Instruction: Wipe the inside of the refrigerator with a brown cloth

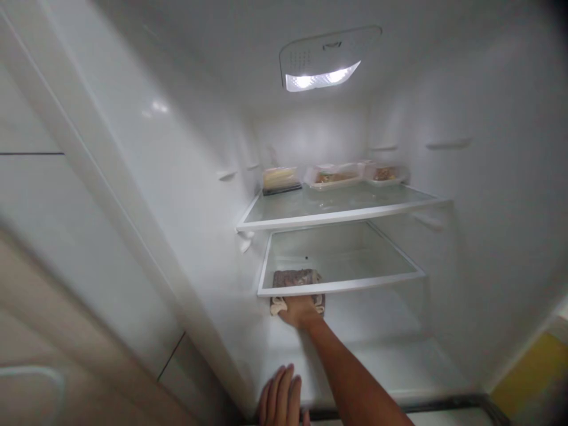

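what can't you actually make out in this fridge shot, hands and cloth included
- Head view: right hand presses a brownish folded cloth; its fingers are hidden by the white-rimmed glass lower shelf.
- Left hand is cut off by the bottom edge.
- Contents of three clear plastic food trays on the glass upper shelf: too small and blurred.

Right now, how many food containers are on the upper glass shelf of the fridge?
3, all along the back of the upper glass shelf: left container, middle container, right container. None seems hidden.
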The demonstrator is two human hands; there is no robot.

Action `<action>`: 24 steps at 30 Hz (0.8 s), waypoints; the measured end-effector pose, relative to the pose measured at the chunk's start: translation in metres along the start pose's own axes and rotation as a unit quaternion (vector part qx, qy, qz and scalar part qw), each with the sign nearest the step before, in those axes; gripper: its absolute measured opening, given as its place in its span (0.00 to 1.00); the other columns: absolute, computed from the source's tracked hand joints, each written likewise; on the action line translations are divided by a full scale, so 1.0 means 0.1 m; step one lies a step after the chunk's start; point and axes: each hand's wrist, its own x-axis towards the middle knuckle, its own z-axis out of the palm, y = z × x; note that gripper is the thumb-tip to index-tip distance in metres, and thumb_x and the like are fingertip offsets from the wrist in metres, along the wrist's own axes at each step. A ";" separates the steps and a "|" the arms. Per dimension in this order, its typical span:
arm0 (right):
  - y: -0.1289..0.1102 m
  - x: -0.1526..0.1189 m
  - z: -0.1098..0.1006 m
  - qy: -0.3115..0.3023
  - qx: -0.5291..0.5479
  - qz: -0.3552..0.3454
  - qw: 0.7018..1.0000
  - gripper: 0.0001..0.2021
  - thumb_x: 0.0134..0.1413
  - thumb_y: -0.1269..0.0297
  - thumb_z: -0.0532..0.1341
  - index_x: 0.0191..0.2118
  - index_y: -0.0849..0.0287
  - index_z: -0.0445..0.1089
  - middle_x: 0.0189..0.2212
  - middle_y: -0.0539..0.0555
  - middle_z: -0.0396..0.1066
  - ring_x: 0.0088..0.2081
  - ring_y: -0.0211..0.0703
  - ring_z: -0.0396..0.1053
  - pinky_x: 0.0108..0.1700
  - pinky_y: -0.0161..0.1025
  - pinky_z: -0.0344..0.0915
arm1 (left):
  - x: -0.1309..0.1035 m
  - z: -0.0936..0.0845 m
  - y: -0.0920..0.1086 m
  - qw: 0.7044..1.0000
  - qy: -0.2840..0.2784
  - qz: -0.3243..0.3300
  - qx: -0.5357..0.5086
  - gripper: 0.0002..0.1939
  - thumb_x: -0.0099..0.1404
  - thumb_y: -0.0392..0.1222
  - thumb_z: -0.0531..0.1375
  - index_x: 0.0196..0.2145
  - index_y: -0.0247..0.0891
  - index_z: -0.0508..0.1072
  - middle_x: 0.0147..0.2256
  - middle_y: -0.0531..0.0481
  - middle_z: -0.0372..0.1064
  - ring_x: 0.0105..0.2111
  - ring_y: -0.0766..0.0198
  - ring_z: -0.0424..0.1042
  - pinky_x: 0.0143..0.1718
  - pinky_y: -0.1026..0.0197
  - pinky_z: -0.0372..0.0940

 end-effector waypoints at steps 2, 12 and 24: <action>0.01 -0.10 -0.06 -0.004 0.003 -0.007 1.000 0.36 0.56 0.48 0.54 0.69 0.55 0.56 0.72 0.61 0.53 0.72 0.60 0.50 0.73 0.59 0.43 | 0.07 -0.08 -0.02 1.000 -0.013 0.012 0.002 0.24 0.57 0.34 0.55 0.51 0.41 0.73 0.49 0.46 0.79 0.52 0.54 0.74 0.53 0.50 0.65; 0.01 -1.08 -0.23 -0.012 0.016 0.007 1.000 0.36 0.53 0.47 0.57 0.67 0.50 0.59 0.73 0.57 0.52 0.74 0.63 0.43 0.74 0.66 0.30 | 0.32 -0.45 0.04 0.996 -0.057 0.054 0.035 0.23 0.60 0.34 0.57 0.54 0.37 0.71 0.54 0.44 0.75 0.56 0.58 0.71 0.55 0.53 0.66; 0.99 -1.76 -0.62 0.108 -0.103 0.239 0.960 0.33 0.55 0.48 0.53 0.66 0.49 0.61 0.72 0.57 0.53 0.73 0.66 0.45 0.72 0.63 0.39 | 0.38 -0.40 -0.01 0.996 0.004 0.082 0.046 0.20 0.61 0.33 0.56 0.51 0.37 0.72 0.50 0.44 0.77 0.52 0.58 0.74 0.51 0.53 0.69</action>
